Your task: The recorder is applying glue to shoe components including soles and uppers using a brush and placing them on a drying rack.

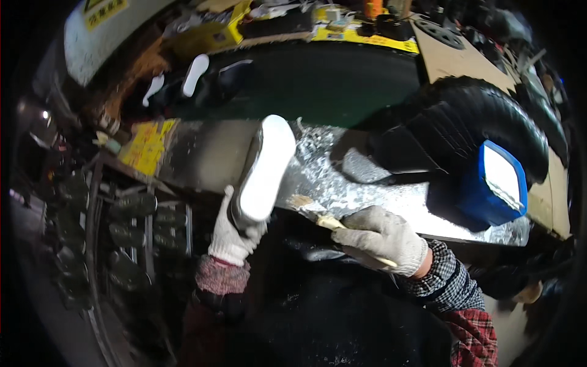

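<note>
A shoe (267, 168) is held sole up, its sole white all over and its sides dark grey. My left hand (235, 229), in a white knit glove, is closed round its heel end. My right hand (382, 240), gloved the same way, grips a brush (330, 222) by its pale wooden handle. The tan bristles point left, just right of the shoe's heel, over a metal worktop (391, 205) smeared with white. To the right of my right hand, a blue tub (474, 205) shows a white surface at its open top.
Beyond the worktop runs a dark green conveyor belt (342, 79) with a white-soled shoe (195, 75) and other shoe pieces at its left. Large ribbed black piping (483, 116) curves behind the tub. Racks of dark shoes (131, 235) stand low at left; a yellow box (208, 38) sits at the back.
</note>
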`<state>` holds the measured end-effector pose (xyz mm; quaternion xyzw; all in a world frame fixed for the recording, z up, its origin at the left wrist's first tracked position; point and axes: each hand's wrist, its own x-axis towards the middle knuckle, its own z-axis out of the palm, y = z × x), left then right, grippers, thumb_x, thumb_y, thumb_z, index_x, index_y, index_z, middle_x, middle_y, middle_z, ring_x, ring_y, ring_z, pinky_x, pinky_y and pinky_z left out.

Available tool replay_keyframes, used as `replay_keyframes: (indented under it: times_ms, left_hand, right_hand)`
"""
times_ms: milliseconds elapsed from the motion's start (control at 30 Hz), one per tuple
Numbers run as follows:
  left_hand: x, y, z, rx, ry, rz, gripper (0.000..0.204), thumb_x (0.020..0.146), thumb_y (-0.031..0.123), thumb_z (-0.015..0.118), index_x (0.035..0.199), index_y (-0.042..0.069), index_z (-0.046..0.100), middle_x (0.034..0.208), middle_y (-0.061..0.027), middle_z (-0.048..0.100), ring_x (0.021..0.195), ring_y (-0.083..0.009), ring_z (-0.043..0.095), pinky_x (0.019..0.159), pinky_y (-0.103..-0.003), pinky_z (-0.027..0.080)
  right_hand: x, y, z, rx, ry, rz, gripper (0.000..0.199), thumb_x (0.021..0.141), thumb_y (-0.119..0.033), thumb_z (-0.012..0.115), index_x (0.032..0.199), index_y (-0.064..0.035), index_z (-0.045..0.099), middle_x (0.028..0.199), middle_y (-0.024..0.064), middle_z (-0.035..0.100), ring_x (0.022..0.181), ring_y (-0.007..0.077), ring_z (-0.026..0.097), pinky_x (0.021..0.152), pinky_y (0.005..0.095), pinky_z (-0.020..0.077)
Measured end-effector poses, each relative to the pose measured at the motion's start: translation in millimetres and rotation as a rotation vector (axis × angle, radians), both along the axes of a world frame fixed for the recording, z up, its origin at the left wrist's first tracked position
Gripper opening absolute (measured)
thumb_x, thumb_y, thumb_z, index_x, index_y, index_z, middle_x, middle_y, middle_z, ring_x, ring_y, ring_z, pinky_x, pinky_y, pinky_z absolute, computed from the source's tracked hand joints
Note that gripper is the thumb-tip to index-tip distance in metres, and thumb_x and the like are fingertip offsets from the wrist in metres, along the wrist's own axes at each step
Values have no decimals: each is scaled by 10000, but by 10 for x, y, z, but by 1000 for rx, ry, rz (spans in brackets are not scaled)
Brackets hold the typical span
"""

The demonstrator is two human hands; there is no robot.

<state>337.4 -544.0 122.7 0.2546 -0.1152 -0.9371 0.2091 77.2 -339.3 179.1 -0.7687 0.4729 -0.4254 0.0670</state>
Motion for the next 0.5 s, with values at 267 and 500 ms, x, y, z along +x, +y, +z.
replay_keyframes:
  times_ms: [267, 500]
  left_hand:
    - [-1513, 238, 193, -106, 7, 32, 537, 952, 443, 526, 1057, -82, 484, 1075, -225, 566, 1074, -383, 548, 1037, -517, 413]
    - [-2384, 470, 262, -119, -30, 18, 334, 957, 294, 544, 1182, 47, 551, 1197, -159, 607, 1127, -303, 559, 994, -542, 422]
  right_hand:
    - [-673, 1338, 133, -160, -338, -575, 255, 816, -33, 649, 1065, 17, 633, 979, 152, 634, 812, 239, 616, 745, 314, 501]
    - [-1222, 2085, 600, -375, -595, -1082, 244, 929, -54, 579, 1149, 52, 579, 896, 115, 644, 766, 134, 589, 682, 239, 471]
